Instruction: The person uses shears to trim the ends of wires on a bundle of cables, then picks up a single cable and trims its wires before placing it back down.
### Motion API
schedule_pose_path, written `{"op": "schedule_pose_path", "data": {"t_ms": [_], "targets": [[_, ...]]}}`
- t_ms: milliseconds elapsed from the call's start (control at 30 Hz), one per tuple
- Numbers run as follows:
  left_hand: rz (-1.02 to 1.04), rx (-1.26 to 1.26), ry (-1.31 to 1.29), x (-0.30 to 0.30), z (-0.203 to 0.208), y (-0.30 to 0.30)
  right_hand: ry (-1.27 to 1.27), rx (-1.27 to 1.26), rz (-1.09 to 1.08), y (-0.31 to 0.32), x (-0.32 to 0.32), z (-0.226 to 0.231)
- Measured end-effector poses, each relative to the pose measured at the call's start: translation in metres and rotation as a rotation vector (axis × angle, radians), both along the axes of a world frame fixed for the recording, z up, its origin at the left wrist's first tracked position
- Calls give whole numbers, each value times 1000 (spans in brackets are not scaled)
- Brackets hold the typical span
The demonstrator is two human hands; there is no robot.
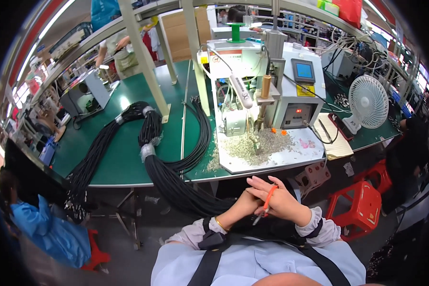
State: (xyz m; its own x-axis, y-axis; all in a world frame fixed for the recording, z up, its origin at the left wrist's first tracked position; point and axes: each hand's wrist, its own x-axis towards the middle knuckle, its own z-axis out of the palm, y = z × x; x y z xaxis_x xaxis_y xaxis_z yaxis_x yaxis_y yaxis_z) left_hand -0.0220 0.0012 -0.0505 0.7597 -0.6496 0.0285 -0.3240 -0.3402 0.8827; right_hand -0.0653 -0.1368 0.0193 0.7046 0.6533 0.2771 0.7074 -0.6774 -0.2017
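Note:
My two hands meet in front of my body, just off the near edge of the bench. An orange-handled hand tool (271, 194) lies across my right hand (287, 204), which grips it; its thin metal tip points down toward me. The tool's exact kind is unclear. Against those fingers rests my left hand (243, 206), its own fingers mostly hidden beneath them. Beyond stands a bench machine (229, 102) with a white base plate (291, 159) covered in small metallic scraps. Left of my hands, a thick bundle of black cables (176, 183) hangs over the bench edge.
More black cables (102, 143) lie tied on the green bench (119, 174). A control box (300, 93) with a screen, a notepad (336, 148) and a white fan (368, 101) stand right. Red stools (355, 207) are at floor level. A blue-clothed person (47, 229) sits left.

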Motion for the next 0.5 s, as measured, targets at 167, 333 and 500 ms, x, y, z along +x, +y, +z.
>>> {"op": "schedule_pose_path", "data": {"t_ms": [167,333,500], "targets": [[50,-76,-50,4,2,-6,-40,248,-88,-10,1,4],[-14,-284,0,2,-12,-16,78,218,0,-19,0,-1],[73,-235,-144,10,1,-14,145,801,-380,-18,0,-20]]}}
